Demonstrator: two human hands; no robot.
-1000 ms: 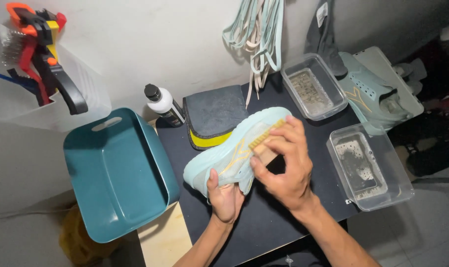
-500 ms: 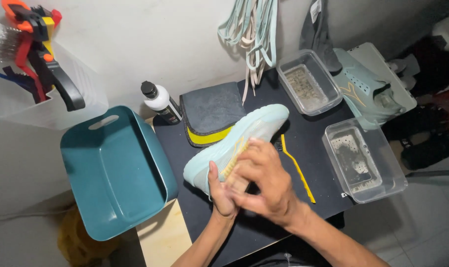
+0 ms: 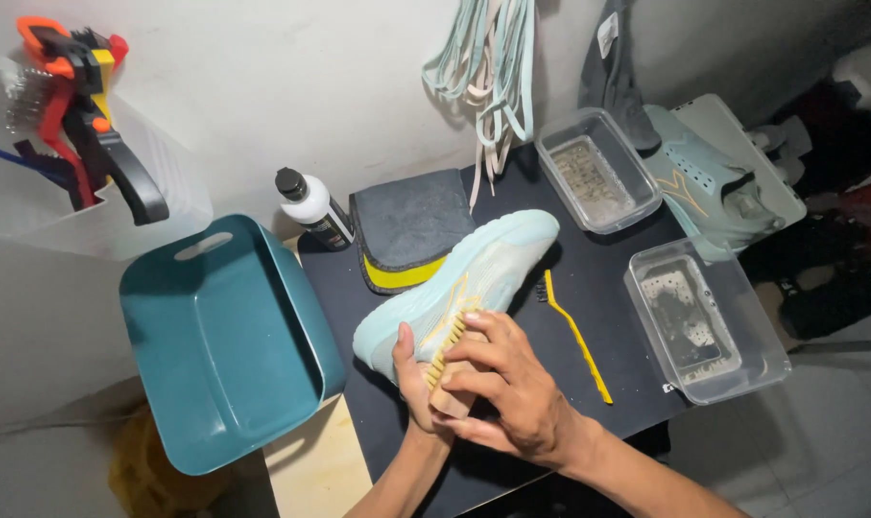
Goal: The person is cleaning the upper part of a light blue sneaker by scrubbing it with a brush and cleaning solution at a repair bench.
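black table top (image 3: 608, 288): our landmark, dark flat surface against a white wall; everything below is placed from it.
teal plastic basin (image 3: 219, 336): deep, rectangular, with a handle slot; hangs off the table's left edge, just beside the shoe.
pale mint running shoe (image 3: 454, 288): lies on its side at the table's middle, toe toward the wall, heel toward us; yellow streaks on the sidewall.
second mint shoe (image 3: 714, 182): at the table's far right corner, partly off it.
clear plastic tubs: one (image 3: 596, 173) at the table's back edge, one (image 3: 709, 321) at its right edge; both hold murky residue.
grey cloth with yellow trim (image 3: 406, 230): folded at the table's back left, touching the shoe's toe side.
left hand (image 3: 414, 379): near the table's front edge; we see it clamped on the shoe's heel end, thumb on top.
right hand (image 3: 507, 388): table front; fingers closed around a pale wooden scrub brush (image 3: 452, 357), bristles pressed on the shoe's sidewall.
white bottle with black cap (image 3: 310, 206): table's back left corner.
thin yellow-handled brush (image 3: 574, 331): lies loose on the table right of the shoe, apart from it.
step: we judge scrubbing of the sidewall near the heel.
next move: likely calls for a firm heel grip and short strokes along the streaks.
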